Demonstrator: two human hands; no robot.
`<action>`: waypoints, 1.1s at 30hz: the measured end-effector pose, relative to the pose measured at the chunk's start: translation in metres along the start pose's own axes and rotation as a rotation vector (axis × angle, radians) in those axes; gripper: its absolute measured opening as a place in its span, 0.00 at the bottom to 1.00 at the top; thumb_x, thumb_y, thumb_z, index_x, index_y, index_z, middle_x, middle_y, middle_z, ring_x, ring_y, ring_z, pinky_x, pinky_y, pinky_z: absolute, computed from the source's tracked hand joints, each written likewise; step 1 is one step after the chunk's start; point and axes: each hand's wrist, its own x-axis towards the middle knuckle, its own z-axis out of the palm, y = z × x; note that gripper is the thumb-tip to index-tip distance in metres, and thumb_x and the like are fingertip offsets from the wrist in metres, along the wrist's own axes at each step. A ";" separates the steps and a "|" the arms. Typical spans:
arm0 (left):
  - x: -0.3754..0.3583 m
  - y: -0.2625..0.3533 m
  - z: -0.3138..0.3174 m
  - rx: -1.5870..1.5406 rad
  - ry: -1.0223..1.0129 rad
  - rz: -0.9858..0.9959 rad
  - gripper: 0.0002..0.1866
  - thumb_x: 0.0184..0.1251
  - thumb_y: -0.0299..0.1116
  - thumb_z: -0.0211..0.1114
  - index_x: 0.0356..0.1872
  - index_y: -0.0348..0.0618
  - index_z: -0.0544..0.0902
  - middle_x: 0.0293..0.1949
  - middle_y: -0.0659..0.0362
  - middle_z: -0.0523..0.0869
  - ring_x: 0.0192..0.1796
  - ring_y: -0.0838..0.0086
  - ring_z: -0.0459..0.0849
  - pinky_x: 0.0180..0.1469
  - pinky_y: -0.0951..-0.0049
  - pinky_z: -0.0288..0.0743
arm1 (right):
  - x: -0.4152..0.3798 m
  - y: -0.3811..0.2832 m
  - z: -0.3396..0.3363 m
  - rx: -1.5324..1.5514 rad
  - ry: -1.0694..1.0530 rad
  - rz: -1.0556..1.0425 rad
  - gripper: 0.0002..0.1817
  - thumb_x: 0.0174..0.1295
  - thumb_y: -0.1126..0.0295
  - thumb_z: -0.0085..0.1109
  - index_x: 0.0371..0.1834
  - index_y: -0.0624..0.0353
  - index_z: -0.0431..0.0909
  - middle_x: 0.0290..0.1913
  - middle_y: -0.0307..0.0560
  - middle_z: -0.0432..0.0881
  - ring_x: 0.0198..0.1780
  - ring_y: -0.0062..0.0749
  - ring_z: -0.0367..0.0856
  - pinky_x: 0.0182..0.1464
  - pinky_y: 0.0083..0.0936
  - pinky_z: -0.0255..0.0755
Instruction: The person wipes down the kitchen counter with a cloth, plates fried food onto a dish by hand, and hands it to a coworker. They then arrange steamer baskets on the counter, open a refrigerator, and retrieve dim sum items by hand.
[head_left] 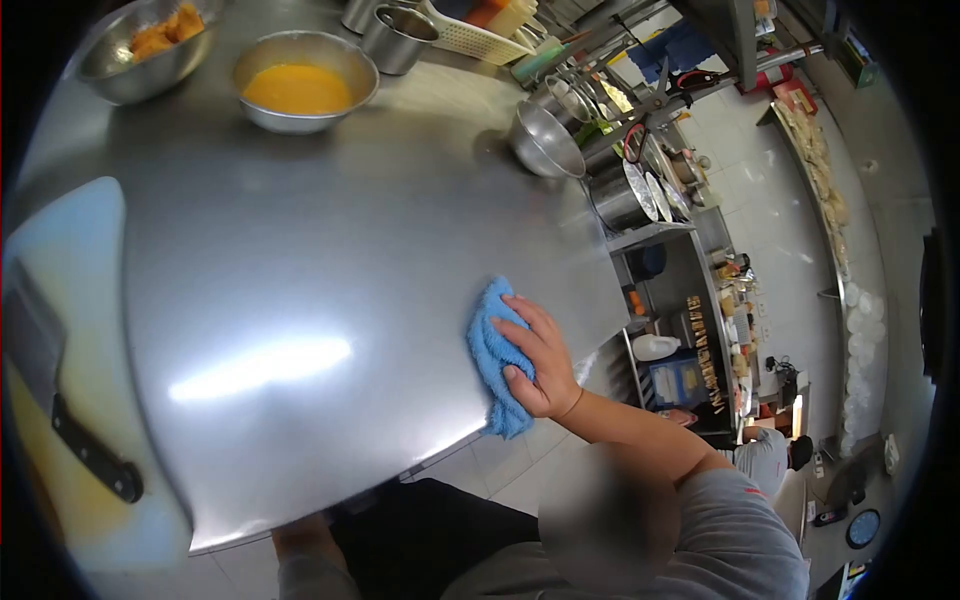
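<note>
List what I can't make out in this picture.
Head view:
- Left hand: out of sight beyond the edge of the table.
- Underside of the blue cloth: hidden against the table, beneath the right hand.
- Far side of the cutting board: cut off by the picture's left edge.
- Goods on the wall shelf: too small to identify.

Glossy metal table [300,240], fluffy cloth [492,350]
</note>
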 end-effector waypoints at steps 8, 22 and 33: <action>-0.110 0.059 -0.098 0.258 0.106 0.202 0.13 0.72 0.28 0.64 0.56 0.48 0.82 0.40 0.60 0.87 0.38 0.68 0.87 0.41 0.65 0.83 | 0.001 -0.006 -0.003 0.062 0.054 -0.030 0.30 0.61 0.61 0.61 0.67 0.59 0.81 0.74 0.65 0.73 0.72 0.70 0.72 0.75 0.55 0.65; -0.473 0.286 -0.233 0.864 -0.127 0.467 0.16 0.59 0.23 0.63 0.49 0.31 0.84 0.44 0.52 0.90 0.44 0.65 0.89 0.50 0.65 0.82 | -0.007 -0.028 0.007 -0.033 0.217 0.196 0.28 0.62 0.63 0.65 0.67 0.54 0.80 0.73 0.60 0.74 0.73 0.63 0.71 0.73 0.54 0.67; -0.547 0.326 0.025 0.338 -0.473 0.425 0.22 0.67 0.23 0.61 0.62 0.31 0.79 0.52 0.52 0.87 0.53 0.66 0.89 0.56 0.66 0.84 | -0.012 -0.025 0.012 -0.057 0.227 0.232 0.29 0.65 0.59 0.62 0.70 0.50 0.80 0.75 0.59 0.73 0.75 0.61 0.69 0.75 0.55 0.63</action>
